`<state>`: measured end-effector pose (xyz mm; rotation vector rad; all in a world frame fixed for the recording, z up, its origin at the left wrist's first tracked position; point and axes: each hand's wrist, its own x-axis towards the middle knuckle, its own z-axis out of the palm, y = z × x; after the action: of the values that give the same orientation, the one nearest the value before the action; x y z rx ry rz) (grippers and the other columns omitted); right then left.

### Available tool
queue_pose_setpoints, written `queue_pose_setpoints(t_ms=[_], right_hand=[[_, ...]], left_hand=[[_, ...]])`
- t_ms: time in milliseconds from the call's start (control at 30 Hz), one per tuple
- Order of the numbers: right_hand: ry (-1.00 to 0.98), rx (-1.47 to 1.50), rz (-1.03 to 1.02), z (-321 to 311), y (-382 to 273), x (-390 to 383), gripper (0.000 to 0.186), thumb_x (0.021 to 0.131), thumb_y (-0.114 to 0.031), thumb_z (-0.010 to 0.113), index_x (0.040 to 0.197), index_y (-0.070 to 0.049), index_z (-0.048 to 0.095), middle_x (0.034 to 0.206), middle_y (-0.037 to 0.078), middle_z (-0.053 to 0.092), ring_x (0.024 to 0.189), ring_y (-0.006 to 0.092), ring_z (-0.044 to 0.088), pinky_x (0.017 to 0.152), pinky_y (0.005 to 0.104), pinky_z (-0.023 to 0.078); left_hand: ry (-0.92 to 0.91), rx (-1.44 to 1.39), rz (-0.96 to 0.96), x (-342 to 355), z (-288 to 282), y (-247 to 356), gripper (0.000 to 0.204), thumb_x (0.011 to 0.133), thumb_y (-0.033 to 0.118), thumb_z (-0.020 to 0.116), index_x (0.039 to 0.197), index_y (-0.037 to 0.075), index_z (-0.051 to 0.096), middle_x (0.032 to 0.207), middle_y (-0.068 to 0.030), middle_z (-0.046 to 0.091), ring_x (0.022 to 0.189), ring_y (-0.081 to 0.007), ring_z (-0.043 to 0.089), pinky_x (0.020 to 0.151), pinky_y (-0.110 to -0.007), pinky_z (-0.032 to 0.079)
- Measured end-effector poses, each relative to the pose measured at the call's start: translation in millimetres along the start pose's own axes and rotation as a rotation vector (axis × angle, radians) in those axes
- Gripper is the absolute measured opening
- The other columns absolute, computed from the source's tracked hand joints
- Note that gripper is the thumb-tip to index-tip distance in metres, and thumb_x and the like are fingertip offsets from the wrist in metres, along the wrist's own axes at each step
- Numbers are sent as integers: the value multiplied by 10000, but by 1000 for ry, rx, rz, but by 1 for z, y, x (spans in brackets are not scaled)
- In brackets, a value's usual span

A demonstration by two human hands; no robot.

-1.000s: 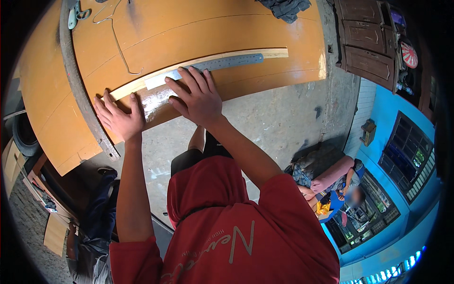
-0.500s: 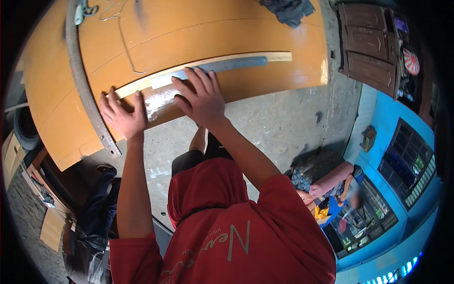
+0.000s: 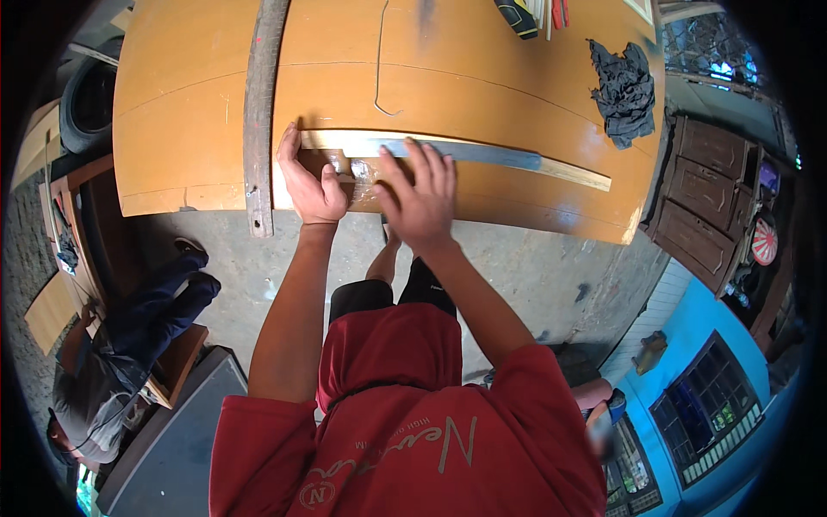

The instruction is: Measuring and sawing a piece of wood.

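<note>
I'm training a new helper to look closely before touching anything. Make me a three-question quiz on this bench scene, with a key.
1. True or false: the strip reaches farther right than the ruler.

2. Which lies nearest the cabinet?
A) wire
B) cloth
C) dark bar

3. Fill in: the fingers lying over the ruler belong to the person's ____ hand.

Key:
1. True.
2. B, the cloth.
3. Right: the right hand is over the ruler, while the left hand is at the strip's left end.
</note>
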<state>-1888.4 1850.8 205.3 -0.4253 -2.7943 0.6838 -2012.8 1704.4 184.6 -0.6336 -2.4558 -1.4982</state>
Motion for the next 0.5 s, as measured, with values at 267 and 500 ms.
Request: queue_pose_setpoints(t_ms=[267,500], right_hand=[[7,15,37,26,-44,15,572,955,-323,658,1522,-257,608,1574,141,507,1457,375,440,1233,618,282],[-37,-63,-9,30,-45,17,582,962,-295,665,1539,-288,590,1602,120,481,1472,356,416,1239,618,278]], left_hand=[[84,-36,-178,-3,9,4,650,866,-9,441,1507,-108,397,1487,-301,515,1394,-432,539,1217,-485,416],[85,-42,-161,-4,7,3,656,855,-26,419,1503,-116,371,1490,-309,501,1398,-422,535,1227,-485,404]])
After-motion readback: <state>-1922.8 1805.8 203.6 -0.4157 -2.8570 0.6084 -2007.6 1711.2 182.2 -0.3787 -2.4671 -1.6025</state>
